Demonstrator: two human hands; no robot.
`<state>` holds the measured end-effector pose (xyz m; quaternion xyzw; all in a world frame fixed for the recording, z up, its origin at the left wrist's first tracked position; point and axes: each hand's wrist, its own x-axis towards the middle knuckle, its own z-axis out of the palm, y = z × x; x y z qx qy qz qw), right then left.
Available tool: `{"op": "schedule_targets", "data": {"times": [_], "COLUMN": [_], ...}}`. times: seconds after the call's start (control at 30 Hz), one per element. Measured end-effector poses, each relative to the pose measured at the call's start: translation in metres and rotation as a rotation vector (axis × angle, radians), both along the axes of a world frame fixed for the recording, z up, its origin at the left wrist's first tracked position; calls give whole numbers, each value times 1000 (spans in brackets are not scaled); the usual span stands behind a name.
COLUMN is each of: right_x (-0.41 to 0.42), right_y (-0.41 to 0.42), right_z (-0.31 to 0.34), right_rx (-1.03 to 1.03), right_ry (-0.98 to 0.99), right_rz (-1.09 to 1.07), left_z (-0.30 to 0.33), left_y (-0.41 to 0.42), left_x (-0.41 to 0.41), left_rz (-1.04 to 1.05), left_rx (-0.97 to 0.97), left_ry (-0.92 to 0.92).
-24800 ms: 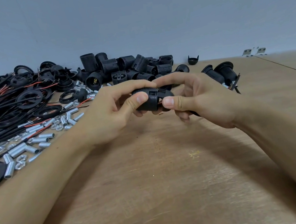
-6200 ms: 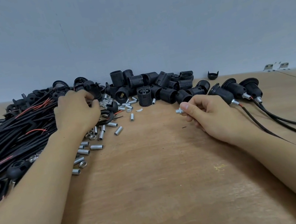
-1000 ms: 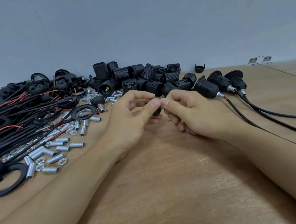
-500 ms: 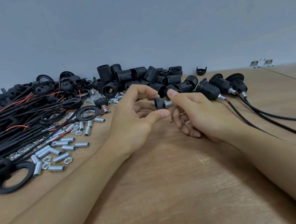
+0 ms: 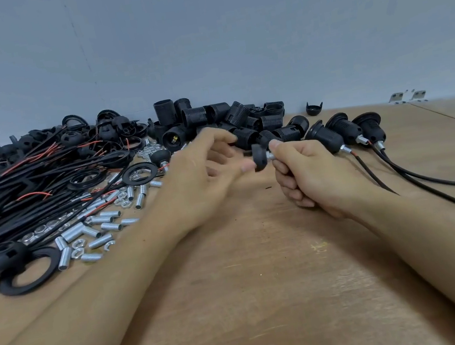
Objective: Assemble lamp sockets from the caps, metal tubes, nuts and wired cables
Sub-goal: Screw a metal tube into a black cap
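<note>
So the right hand [image 5: 306, 171] is pinching a short metal tube [image 5: 270, 154] between thumb and forefinger, the other fingers curled under, with a small black cap [image 5: 259, 156] sitting on the tube's end, held up just above the desk [image 5: 255, 302]. The left hand [image 5: 206, 175] is blurry, fingers loosely spread; the thumb tip is right at the cap, but I can't tell if it's actually gripping it, looks more like it's letting go or spinning it.

My read: this is the cap-onto-tube step, probably getting the tube threaded through the cap's hole. Next would be a nut from the scatter of loose nuts and tubes [image 5: 100, 222] on the left, to lock the tube in, then a wired cable from the black bundle [image 5: 14, 191]. That calls for holding the tube steady so the cap isn't slipping off while the left hand is reaching away.

Three finished sockets [image 5: 345, 131] with cables are lying to the right, and a heap of threaded socket bodies [image 5: 221, 119] is sitting at the back.
</note>
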<state>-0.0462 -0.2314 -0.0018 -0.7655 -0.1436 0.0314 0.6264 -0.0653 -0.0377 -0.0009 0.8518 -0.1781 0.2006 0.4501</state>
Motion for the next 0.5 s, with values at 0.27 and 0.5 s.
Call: {"op": "schedule_targets", "data": {"times": [0.27, 0.5], "right_x": [-1, -3], "right_y": [1, -2], "right_z": [0, 3], "right_rx": [-48, -72], "right_ry": [20, 39], "right_rz": [-31, -15], "left_z": [11, 2], "left_y": [108, 118], "left_x": [24, 33], "left_rz": [997, 887], "left_rx": [654, 502], "left_ry": [316, 292]}}
